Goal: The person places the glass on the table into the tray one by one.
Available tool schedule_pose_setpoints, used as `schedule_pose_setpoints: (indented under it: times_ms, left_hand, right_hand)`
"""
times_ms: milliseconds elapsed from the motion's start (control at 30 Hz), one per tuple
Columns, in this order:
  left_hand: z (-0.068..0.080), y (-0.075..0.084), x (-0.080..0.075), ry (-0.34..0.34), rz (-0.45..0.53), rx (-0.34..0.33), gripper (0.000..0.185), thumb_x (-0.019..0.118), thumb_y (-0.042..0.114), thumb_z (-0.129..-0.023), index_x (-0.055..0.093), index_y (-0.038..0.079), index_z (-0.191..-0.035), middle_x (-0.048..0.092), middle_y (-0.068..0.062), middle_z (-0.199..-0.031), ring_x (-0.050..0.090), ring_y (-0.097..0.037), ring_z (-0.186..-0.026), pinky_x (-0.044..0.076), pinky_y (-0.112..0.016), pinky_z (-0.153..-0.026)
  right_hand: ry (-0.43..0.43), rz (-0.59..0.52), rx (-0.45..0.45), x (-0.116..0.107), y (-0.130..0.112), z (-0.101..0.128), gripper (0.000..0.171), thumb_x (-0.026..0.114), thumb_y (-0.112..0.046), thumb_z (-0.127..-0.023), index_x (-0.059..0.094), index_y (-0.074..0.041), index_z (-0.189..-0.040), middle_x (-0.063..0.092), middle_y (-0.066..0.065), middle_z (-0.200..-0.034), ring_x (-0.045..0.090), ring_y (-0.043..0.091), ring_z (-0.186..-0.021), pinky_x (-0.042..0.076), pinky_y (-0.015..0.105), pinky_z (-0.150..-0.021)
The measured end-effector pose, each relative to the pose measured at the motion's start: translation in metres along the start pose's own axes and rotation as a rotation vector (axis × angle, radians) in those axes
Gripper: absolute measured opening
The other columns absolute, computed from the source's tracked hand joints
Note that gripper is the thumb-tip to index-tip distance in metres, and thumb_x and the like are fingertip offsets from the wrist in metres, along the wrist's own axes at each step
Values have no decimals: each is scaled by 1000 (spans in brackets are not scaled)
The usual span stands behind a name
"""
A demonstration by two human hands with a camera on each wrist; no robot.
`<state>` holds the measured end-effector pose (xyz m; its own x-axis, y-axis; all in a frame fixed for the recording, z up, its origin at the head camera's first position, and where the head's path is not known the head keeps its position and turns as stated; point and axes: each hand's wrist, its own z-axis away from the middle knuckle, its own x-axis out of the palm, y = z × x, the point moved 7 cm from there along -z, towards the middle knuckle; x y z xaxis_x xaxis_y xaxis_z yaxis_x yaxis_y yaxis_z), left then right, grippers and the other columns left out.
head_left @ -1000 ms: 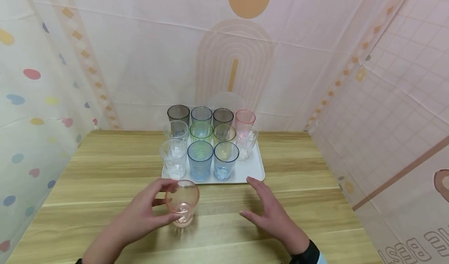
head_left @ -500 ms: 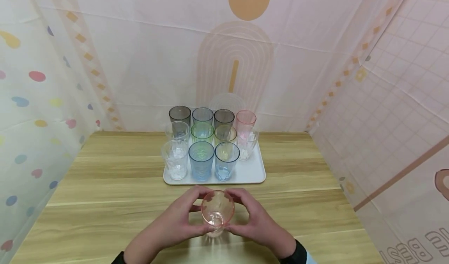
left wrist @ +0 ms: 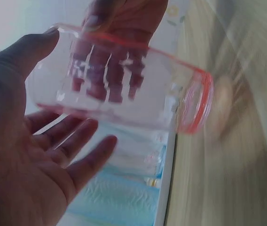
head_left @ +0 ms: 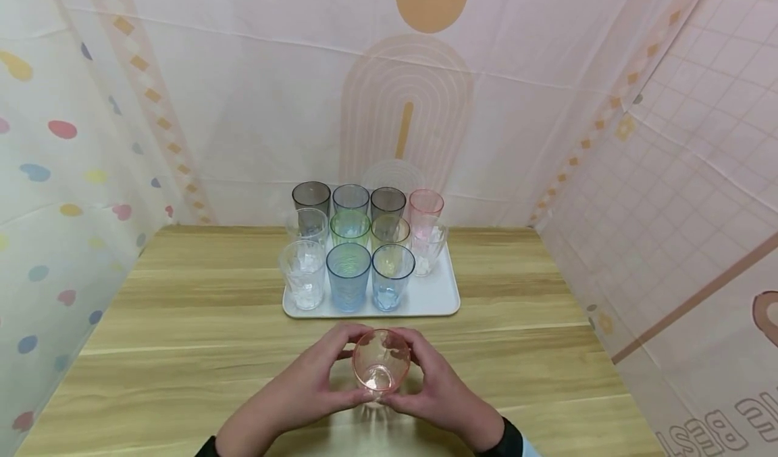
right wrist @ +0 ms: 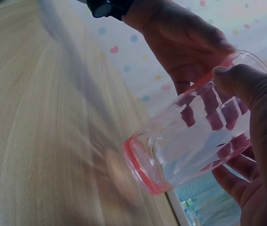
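A clear pink cup (head_left: 381,369) is held between both hands just above the wooden table (head_left: 182,322), in front of the tray, its mouth tilted towards me. My left hand (head_left: 355,366) wraps its left side and my right hand (head_left: 406,369) its right side. In the left wrist view the pink cup (left wrist: 124,89) lies across my left hand (left wrist: 77,89), thumb on its wall and fingers loosely spread beneath. The right wrist view shows my right hand (right wrist: 227,127) gripping the pink cup (right wrist: 190,136), thumb on top, with the left hand's fingers (right wrist: 185,33) behind it.
A white tray (head_left: 434,298) stands at the table's middle back with several coloured and clear cups (head_left: 348,275) in rows; its front right corner is bare. Patterned fabric walls (head_left: 668,173) close in the table at the back and on both sides.
The left hand carried the pink cup from the table's left to the centre and lifted it. The right hand came in and took hold of its other side.
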<state>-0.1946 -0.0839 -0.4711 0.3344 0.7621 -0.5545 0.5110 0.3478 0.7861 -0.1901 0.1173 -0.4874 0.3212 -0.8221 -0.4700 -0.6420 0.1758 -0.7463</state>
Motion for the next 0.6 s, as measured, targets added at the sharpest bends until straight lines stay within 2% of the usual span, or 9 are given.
schedule_pose_setpoints:
  times_ms: [133, 233, 400, 500, 600]
  left_hand:
    - [12, -14, -16, 54, -224, -13, 91, 91, 51, -91, 48, 15, -163, 57, 0, -159, 57, -26, -146, 52, -56, -116]
    - [25, -30, -31, 116, -364, -34, 95, 92, 48, -90, 47, 10, -164, 56, -8, -161, 55, -33, -147, 48, -60, -118]
    - [47, -53, -52, 184, -474, -84, 95, 96, 39, -88, 48, 4, -163, 57, -18, -158, 55, -43, -144, 46, -66, -115]
    - [56, -62, -60, 207, -527, -105, 97, 95, 41, -88, 48, 1, -162, 56, -23, -159, 54, -48, -143, 46, -70, -114]
    - [62, -68, -67, 218, -594, -112, 99, 94, 45, -88, 47, -2, -163, 54, -25, -161, 53, -51, -143, 44, -71, -114]
  right_hand:
    - [35, 29, 57, -9, 11, 5, 90, 98, -8, -85, 46, -7, -159, 64, 16, -148, 65, 31, -136, 57, 50, -111]
    - [83, 33, 124, -22, 23, 9, 90, 98, -6, -83, 48, -7, -158, 65, 16, -148, 65, 31, -136, 57, 47, -112]
    - [189, 57, 188, -54, 47, 10, 92, 96, 0, -83, 46, -5, -159, 66, 17, -145, 66, 38, -132, 57, 43, -112]
    - [242, 76, 237, -73, 62, 5, 92, 95, 1, -84, 45, -4, -161, 65, 18, -146, 64, 40, -135, 54, 43, -114]
    - [280, 73, 287, -90, 76, -3, 88, 93, -1, -88, 45, -4, -162, 64, 20, -147, 62, 41, -137, 51, 48, -117]
